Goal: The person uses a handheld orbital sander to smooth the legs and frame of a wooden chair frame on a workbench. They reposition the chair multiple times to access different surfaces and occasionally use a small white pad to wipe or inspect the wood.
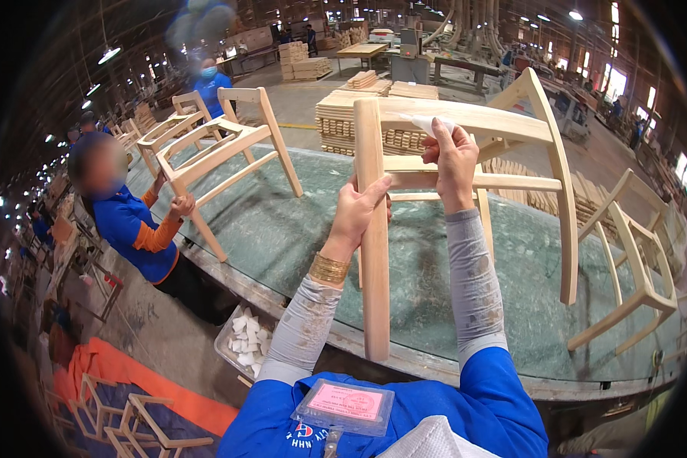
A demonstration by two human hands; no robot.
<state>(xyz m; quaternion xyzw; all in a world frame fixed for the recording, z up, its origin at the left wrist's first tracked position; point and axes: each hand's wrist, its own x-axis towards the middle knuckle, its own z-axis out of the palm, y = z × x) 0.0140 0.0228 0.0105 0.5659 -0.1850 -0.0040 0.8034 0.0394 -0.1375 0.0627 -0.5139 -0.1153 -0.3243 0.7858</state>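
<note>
Two curled hands (pixel 349 215) (pixel 453 159): chair leg (pixel 374 294), perhaps pad (pixel 433 123)

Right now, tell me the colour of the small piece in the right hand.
White: the small piece in the right hand, best seen in the head view.

Tons of pale wood pieces (pixel 336 126) are stacked mid-shop, an orange sheet (pixel 130 370) is spread out lower left, a lamp (pixel 109 55) is hung up top, and 1 blue face mask (pixel 208 72) is worn by a person (pixel 212 90) further back.
</note>
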